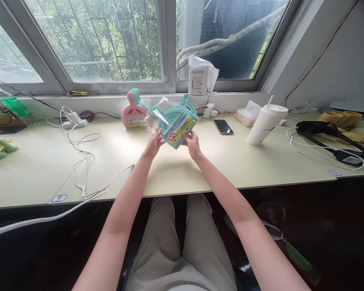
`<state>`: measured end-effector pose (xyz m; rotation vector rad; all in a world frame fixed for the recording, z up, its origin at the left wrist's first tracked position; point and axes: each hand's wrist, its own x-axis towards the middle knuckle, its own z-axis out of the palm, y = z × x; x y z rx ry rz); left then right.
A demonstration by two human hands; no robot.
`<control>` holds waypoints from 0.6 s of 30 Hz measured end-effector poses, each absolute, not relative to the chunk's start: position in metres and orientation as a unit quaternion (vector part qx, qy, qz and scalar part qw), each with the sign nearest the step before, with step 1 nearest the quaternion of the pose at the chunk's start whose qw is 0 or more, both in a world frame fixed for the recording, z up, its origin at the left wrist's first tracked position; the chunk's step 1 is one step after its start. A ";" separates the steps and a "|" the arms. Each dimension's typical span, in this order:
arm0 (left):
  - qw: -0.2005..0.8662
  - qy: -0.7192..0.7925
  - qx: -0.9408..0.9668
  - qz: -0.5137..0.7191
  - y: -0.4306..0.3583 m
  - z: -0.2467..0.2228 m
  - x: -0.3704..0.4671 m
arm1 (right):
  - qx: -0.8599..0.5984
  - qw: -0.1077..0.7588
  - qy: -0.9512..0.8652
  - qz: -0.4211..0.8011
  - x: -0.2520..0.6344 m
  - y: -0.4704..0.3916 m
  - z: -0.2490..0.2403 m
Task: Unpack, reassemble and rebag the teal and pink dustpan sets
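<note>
Above the table, a teal mini dustpan and brush set (171, 121) in a clear plastic bag is tilted between my hands. A yellow printed label runs along its lower right side. My left hand (154, 144) grips its lower left edge with closed fingers. At the label's lower right corner, my right hand (191, 144) pinches the pack, its thumb on the front. A stack of similar dustpan sets (134, 111), pink in front and green behind, stands upright to the left. Another teal dustpan set (187, 103) shows partly behind the held one.
White cables (86, 161) trail across the table (227, 165) on the left, near a power strip (74, 121). To the right are a phone (223, 127), a tissue pack (248, 113), a white cup with straw (267, 125) and a black strap (333, 141). A wrapped package (199, 79) sits on the sill.
</note>
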<state>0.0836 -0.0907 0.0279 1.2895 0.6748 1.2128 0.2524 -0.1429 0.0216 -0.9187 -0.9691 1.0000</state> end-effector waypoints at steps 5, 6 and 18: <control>0.572 0.298 0.523 0.557 -0.088 0.022 0.084 | -0.407 0.668 -0.436 0.445 0.246 -0.145 0.022; 0.570 0.292 0.522 0.563 -0.089 0.022 0.084 | -0.406 0.667 -0.437 0.445 0.246 -0.145 0.021; 0.603 0.262 0.502 0.562 -0.101 0.025 0.094 | -0.377 0.691 -0.429 0.443 0.241 -0.139 0.015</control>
